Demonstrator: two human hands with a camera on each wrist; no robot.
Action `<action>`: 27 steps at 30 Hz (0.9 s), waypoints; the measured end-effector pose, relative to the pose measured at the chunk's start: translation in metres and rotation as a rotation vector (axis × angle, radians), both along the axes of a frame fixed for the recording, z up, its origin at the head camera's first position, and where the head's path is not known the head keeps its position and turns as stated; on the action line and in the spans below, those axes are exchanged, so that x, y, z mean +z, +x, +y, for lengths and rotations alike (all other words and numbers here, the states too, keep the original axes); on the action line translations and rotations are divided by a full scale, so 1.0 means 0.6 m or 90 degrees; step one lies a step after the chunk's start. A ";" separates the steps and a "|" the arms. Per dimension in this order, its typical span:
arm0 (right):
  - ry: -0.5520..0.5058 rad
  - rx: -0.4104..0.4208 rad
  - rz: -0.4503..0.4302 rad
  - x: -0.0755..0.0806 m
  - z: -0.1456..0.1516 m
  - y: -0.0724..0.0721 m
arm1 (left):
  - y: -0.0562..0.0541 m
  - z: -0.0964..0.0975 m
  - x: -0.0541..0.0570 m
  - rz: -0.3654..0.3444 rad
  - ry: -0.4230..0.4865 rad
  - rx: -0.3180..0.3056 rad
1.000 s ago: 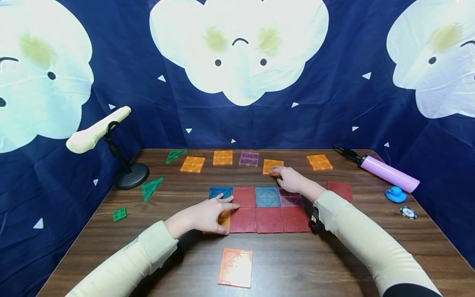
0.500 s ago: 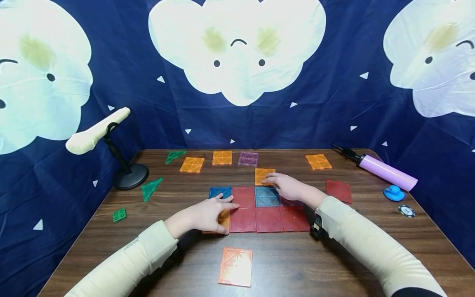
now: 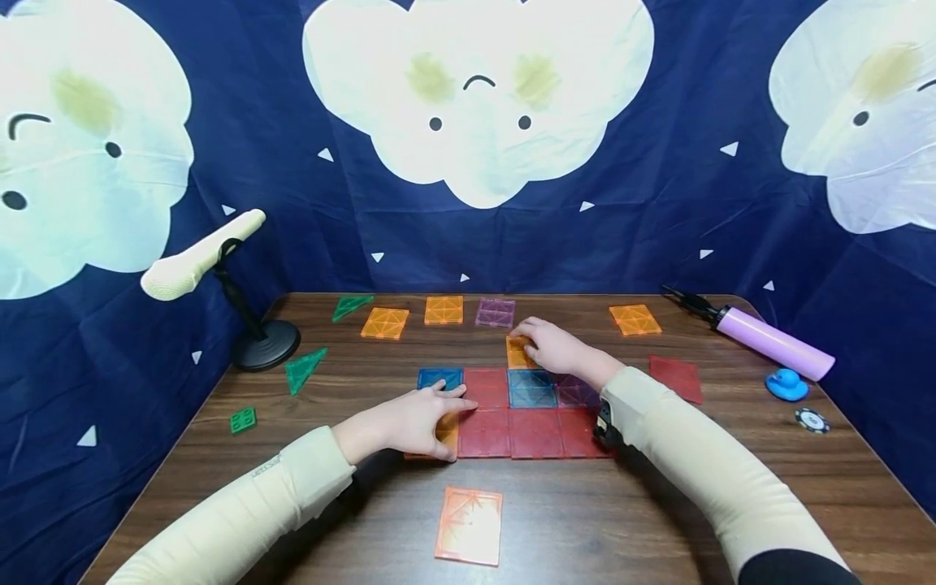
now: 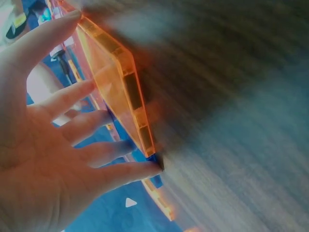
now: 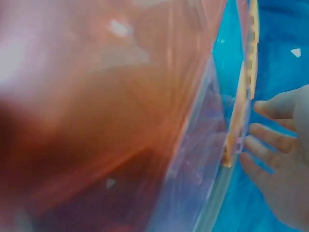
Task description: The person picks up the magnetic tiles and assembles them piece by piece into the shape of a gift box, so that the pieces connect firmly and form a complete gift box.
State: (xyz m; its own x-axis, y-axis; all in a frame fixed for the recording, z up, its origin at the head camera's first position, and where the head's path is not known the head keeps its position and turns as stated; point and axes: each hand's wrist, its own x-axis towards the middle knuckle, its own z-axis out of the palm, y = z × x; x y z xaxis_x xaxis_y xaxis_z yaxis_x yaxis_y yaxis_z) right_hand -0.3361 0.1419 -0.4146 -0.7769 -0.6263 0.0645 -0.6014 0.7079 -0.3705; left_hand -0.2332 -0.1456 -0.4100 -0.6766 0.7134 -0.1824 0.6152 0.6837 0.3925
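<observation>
A two-row block of translucent square magnetic tiles lies mid-table, with red tiles (image 3: 484, 433), a dark blue tile (image 3: 431, 377), a light blue tile (image 3: 532, 390) and a purple tile (image 3: 574, 392). My left hand (image 3: 419, 418) rests spread over the block's left end. In the left wrist view its fingers touch an orange tile (image 4: 111, 87) and lie along the edge. My right hand (image 3: 559, 345) has its fingertips on another orange tile (image 3: 519, 354), flat against the light blue tile's far edge and partly covered. In the right wrist view the fingers (image 5: 270, 137) are extended and spread.
Loose orange tiles (image 3: 444, 309), a purple tile (image 3: 496, 312) and green triangles (image 3: 304, 370) lie farther back and left. A red tile (image 3: 676, 379), pump (image 3: 771, 341), blue duck (image 3: 786, 383) and chip (image 3: 812, 419) are right. A black stand (image 3: 266, 345) is left; an orange tile (image 3: 470, 526) is in front.
My right hand has slid the orange tile left and nearer, up to the light blue tile's far edge, and its fingers have shifted over the tile's far side. My left hand has stayed put.
</observation>
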 end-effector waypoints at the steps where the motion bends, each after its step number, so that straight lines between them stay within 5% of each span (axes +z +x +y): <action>1: 0.008 -0.012 0.000 -0.001 -0.003 -0.008 | 0.000 0.001 0.001 0.002 0.002 -0.003; 10: 0.090 -0.048 -0.040 -0.010 -0.042 -0.051 | 0.002 0.001 0.004 -0.003 0.011 -0.004; 27: 0.119 0.016 0.020 -0.008 -0.079 -0.024 | 0.002 -0.003 0.004 -0.002 0.021 -0.007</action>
